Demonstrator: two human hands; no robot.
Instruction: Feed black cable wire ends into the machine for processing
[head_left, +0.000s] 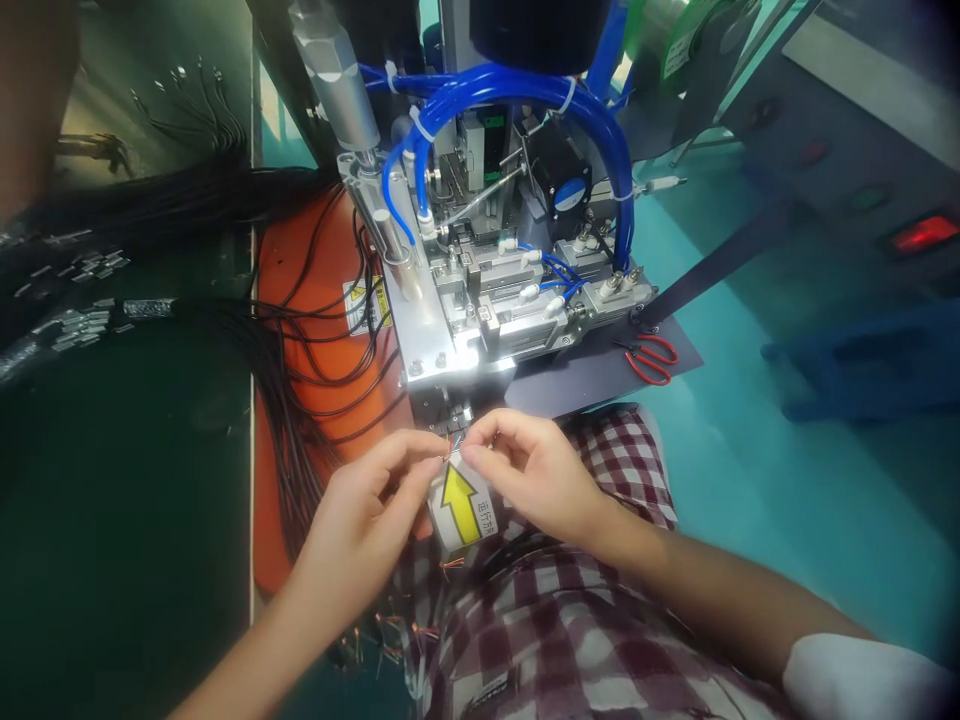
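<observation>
My left hand (364,510) and my right hand (536,475) meet at the front of a metal machine (480,330) with blue air hoses. Thin coloured wires (455,442) show between my fingertips. Thumb and forefinger of my left hand are pinched on them from the left. My right hand pinches at them from the right, its other fingers curled in. Directly below the fingertips is a white label with a yellow arrow (461,505). Which wire each hand holds is too small to make out.
Black cables (281,450) lie bundled across the orange surface (277,540) and the dark green table (127,520) at left. Red-handled cutters (652,358) rest on the grey plate at right. Cable ends with bare coloured wires (452,565) hang near the checked apron (555,620).
</observation>
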